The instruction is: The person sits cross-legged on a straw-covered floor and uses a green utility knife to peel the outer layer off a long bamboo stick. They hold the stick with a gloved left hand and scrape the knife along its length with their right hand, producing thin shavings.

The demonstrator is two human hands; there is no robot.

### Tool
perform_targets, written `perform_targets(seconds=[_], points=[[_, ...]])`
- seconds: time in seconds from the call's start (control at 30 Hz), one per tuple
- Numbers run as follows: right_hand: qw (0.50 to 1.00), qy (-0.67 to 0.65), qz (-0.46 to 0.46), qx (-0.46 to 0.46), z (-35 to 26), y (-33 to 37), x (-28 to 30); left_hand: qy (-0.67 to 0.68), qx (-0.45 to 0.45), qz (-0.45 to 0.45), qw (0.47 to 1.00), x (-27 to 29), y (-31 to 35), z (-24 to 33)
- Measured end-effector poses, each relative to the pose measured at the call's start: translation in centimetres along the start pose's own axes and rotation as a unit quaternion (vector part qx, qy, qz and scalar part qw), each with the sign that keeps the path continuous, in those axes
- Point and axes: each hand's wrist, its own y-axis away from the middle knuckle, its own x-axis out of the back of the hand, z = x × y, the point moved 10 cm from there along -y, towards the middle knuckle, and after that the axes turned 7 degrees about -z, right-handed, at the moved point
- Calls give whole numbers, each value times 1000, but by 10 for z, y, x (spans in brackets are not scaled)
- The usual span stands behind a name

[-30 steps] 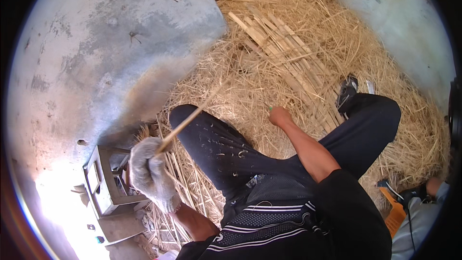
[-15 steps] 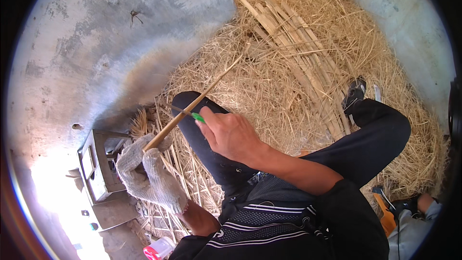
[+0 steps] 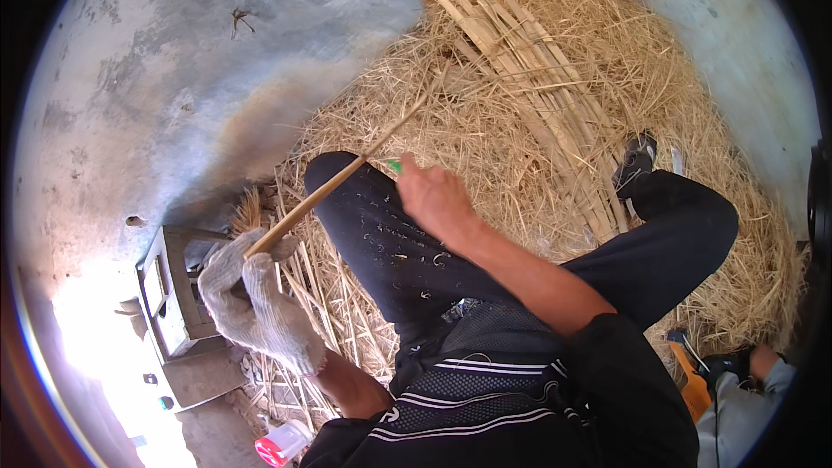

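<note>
1. Your gloved left hand (image 3: 257,302) closes its fingers round the near end of a tan strip (image 3: 305,207), which slants away up-right from them
2. Your right hand (image 3: 438,204) curls its fingers round a green tool (image 3: 395,166), mostly hidden, near the strip
3. Loose strips (image 3: 555,117) lie on straw (image 3: 494,178) beyond your right fingers

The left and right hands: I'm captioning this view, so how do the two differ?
The left hand wears a pale knitted glove; the right hand is bare.
The left hand grips a long tan strip; the right hand holds a small green item, mostly hidden.
The left hand is lower and farther left in the picture than the right hand.
Shared: both are closed around something.
</note>
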Motion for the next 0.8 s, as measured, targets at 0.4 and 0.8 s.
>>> perform_targets(seconds=[0.4,0.8], points=[[997,48,-63,-11,-12,9,4,-25,-37,-26,999,4,1,-2],[994,-47,-91,-46,54,-32,-25,48,57,-3,997,-10,-1,3]])
